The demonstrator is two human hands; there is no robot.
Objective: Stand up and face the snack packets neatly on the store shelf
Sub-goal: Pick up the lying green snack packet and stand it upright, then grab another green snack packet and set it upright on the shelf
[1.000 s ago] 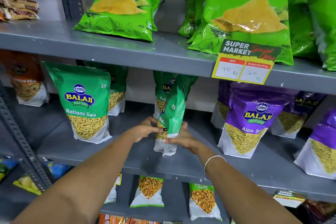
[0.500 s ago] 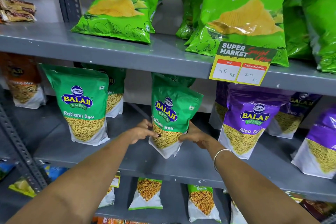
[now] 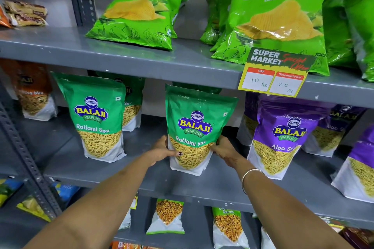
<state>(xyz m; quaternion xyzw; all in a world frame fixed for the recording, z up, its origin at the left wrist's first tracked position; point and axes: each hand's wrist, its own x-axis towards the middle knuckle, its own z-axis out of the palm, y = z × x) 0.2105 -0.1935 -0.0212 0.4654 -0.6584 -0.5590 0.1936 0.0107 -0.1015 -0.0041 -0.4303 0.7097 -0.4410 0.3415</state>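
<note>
Head view, single camera: both hands clasp the lower sides of the middle Ratlami Sev packet (image 3: 195, 127) on the middle shelf (image 3: 141, 170). Left hand (image 3: 162, 150) has its grip pinching the packet's lower left edge, thumb across the clear window; right hand (image 3: 223, 151) has its grip pressed against the lower right edge, fingers wrapped behind. Compared with a second ago, the packet has turned from edge-on and twisted to front-facing, label fully legible, and it now stands upright with its base near the shelf's front edge. Whether the base rests fully on the shelf cannot be told. This indicates that the facing step for this packet is nearly complete; release is judged to be the remaining action. Left neighbour packet (image 3: 97, 119) stands faced toward the shelf's left end; purple Aloo Sev packet (image 3: 283, 137) stands just beside on the right. Crunchem bags (image 3: 281, 16) on the upper shelf lean back.
</note>
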